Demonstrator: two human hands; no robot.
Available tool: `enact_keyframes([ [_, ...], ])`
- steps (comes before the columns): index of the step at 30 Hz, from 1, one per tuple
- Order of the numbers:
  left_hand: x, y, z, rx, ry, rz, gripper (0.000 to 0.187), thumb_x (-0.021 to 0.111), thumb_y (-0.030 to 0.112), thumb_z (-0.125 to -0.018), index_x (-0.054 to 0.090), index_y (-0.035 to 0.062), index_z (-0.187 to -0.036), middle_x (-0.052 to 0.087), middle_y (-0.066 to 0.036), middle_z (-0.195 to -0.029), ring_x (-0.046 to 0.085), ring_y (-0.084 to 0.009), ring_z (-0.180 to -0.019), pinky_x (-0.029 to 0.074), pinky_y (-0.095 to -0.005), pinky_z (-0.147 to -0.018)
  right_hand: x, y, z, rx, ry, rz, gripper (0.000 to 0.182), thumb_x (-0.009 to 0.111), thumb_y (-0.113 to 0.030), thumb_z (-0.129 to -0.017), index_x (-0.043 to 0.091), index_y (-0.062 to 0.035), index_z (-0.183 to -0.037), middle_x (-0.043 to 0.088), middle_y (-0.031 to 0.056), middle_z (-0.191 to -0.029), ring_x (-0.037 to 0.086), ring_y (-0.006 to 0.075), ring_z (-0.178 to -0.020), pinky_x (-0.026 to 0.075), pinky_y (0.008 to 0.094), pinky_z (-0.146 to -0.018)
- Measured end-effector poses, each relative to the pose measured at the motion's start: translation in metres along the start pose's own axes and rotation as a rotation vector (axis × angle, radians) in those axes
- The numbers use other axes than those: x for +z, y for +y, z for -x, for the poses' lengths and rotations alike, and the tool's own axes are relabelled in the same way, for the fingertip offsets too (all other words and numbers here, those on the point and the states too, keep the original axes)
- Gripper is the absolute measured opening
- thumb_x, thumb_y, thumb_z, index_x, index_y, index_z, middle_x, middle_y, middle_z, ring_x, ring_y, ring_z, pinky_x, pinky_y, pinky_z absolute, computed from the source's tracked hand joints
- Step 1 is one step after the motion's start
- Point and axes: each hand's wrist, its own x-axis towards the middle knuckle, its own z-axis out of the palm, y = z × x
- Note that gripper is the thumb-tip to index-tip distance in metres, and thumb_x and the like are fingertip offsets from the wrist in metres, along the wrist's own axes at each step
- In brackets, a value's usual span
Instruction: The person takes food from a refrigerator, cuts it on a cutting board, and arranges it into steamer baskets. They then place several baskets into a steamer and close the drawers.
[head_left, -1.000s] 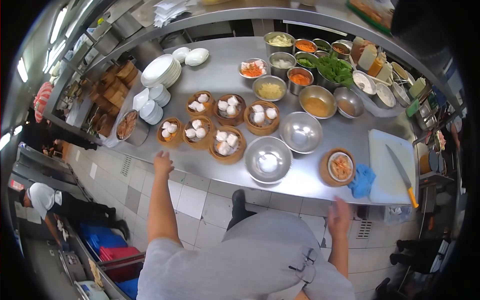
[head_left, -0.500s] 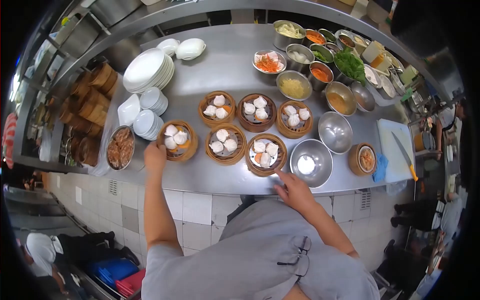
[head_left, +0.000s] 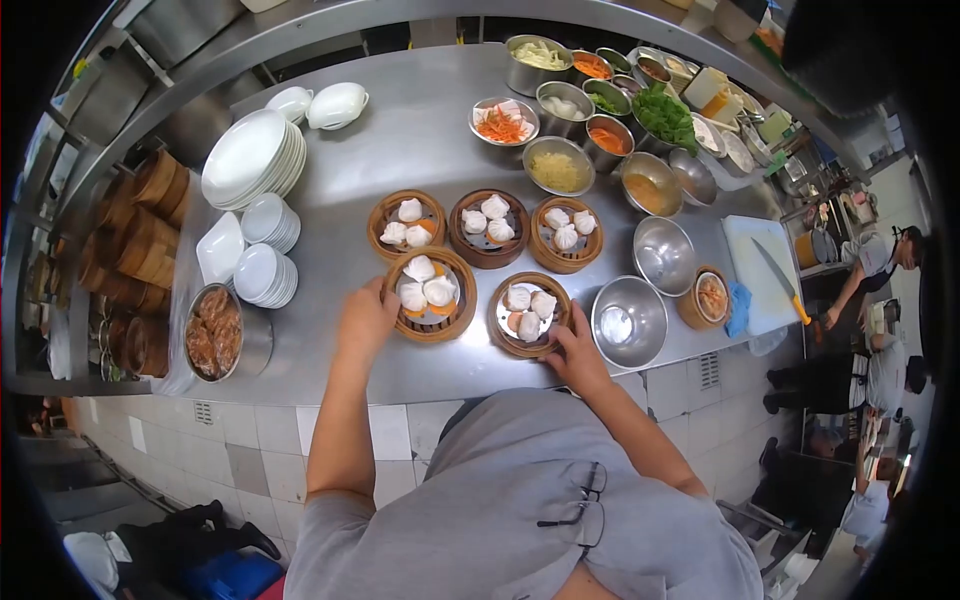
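Steel bench (head_left: pixel 420 140): left hand (head_left: pixel 366 318) fingers grip dumpling steamer (head_left: pixel 431 294); right hand (head_left: pixel 573 350) fingers clasp steamer (head_left: pixel 529 314) at 3 o'clock, three dumplings each.

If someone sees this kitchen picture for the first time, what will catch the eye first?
Most striking are the five bamboo steamers of white dumplings in the middle of the steel counter. The left hand touches the front left steamer, and the right hand touches the front right steamer. Behind them, at the far right, stand metal bowls of colourful ingredients, and a stack of white plates stands at the far left.
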Motion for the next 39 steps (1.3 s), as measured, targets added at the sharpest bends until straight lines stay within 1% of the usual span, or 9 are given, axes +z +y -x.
enact_keyframes([
  [3, 0.01, -0.007, 0.0, 0.01, 0.041, 0.114, 0.036, 0.064, 0.021, -0.098, 0.071, -0.0016, -0.125, 0.076, -0.027, -0.097, 0.075, -0.041, -0.089, 0.058, -0.046, -0.083, -0.004, 0.008, 0.009, -0.031, 0.048, 0.009, 0.046, 0.093, -0.013, -0.078, 0.063, -0.0128, -0.113, 0.025, 0.0352, -0.167, 0.044, 0.0543, -0.147, 0.046, 0.0491, -0.117],
  [5, 0.02, -0.021, -0.002, -0.005, 0.045, 0.337, 0.038, 0.062, 0.029, -0.106, 0.072, -0.0042, -0.124, 0.077, -0.012, -0.088, 0.071, -0.0189, -0.079, 0.056, -0.0371, -0.076, -0.017, -0.003, 0.018, 0.032, 0.096, -0.037, 0.045, 0.093, -0.013, -0.077, 0.063, -0.0118, -0.111, 0.027, 0.0336, -0.166, 0.046, 0.0529, -0.146, 0.046, 0.0504, -0.117],
  [8, 0.043, -0.029, -0.004, -0.046, 0.098, 0.526, 0.047, 0.059, 0.038, -0.111, 0.072, -0.004, -0.128, 0.076, -0.008, -0.089, 0.066, -0.0127, -0.083, 0.055, -0.0332, -0.078, -0.046, -0.027, 0.023, 0.092, 0.094, -0.177, 0.046, 0.093, -0.011, -0.077, 0.063, -0.0115, -0.112, 0.028, 0.0317, -0.167, 0.049, 0.051, -0.143, 0.047, 0.0506, -0.116],
  [15, 0.05, 0.011, 0.02, 0.007, -0.049, 0.347, 0.046, 0.056, 0.041, -0.109, 0.072, 0.0021, -0.128, 0.077, -0.024, -0.096, 0.075, -0.0387, -0.091, 0.057, -0.0439, -0.084, -0.089, -0.083, -0.004, -0.127, 0.145, -0.1, 0.042, 0.092, -0.006, -0.078, 0.063, -0.0118, -0.109, 0.028, 0.0285, -0.168, 0.056, 0.047, -0.138, 0.051, 0.0488, -0.111],
  [23, 0.077, 0.016, 0.024, -0.198, -0.268, 0.634, 0.052, 0.052, 0.048, -0.111, 0.073, 0.0011, -0.123, 0.077, -0.024, -0.101, 0.075, -0.0382, -0.089, 0.058, -0.0441, -0.082, -0.062, -0.093, -0.025, -0.166, 0.018, -0.183, 0.039, 0.09, -0.01, -0.081, 0.065, -0.0111, -0.11, 0.026, 0.0316, -0.167, 0.054, 0.0485, -0.14, 0.048, 0.0484, -0.115],
  [31, 0.013, -0.019, -0.092, 0.064, 0.39, 0.157, 0.064, 0.046, 0.051, -0.111, 0.067, -0.0051, -0.134, 0.069, -0.031, -0.131, 0.064, -0.0494, -0.124, 0.05, -0.0506, -0.106, -0.055, -0.104, -0.032, -0.16, 0.004, -0.146, 0.041, 0.091, -0.011, -0.079, 0.066, -0.0123, -0.111, 0.028, 0.0318, -0.166, 0.055, 0.0499, -0.138, 0.05, 0.0488, -0.113],
  [34, 0.012, -0.043, -0.151, -0.074, 0.236, -0.052, 0.06, 0.047, 0.047, -0.11, 0.066, -0.0041, -0.135, 0.069, -0.031, -0.131, 0.065, -0.0485, -0.123, 0.051, -0.0501, -0.106, -0.05, -0.1, -0.034, -0.176, 0.022, -0.127, 0.038, 0.091, -0.012, -0.079, 0.066, -0.0123, -0.108, 0.029, 0.031, -0.166, 0.056, 0.0493, -0.138, 0.051, 0.048, -0.113],
  [37, 0.017, -0.043, -0.179, -0.032, -0.078, -0.185, 0.054, 0.048, 0.042, -0.109, 0.068, -0.0029, -0.131, 0.071, -0.03, -0.126, 0.066, -0.0473, -0.12, 0.051, -0.0514, -0.106, -0.051, -0.093, -0.033, -0.178, 0.008, -0.092, 0.05, 0.093, -0.016, -0.078, 0.065, -0.0138, -0.12, 0.029, 0.0298, -0.167, 0.052, 0.0504, -0.14, 0.049, 0.0487, -0.115],
  [39, 0.036, -0.077, -0.198, -0.038, -0.055, -0.121, 0.05, 0.048, 0.039, -0.109, 0.07, -0.0025, -0.128, 0.072, -0.03, -0.122, 0.067, -0.0474, -0.117, 0.051, -0.0524, -0.104, -0.056, -0.094, -0.031, -0.178, 0.032, -0.163, 0.074, 0.091, -0.021, -0.083, 0.054, -0.0122, -0.147, 0.028, 0.0282, -0.17, 0.048, 0.0479, -0.146, 0.047, 0.0474, -0.118],
])
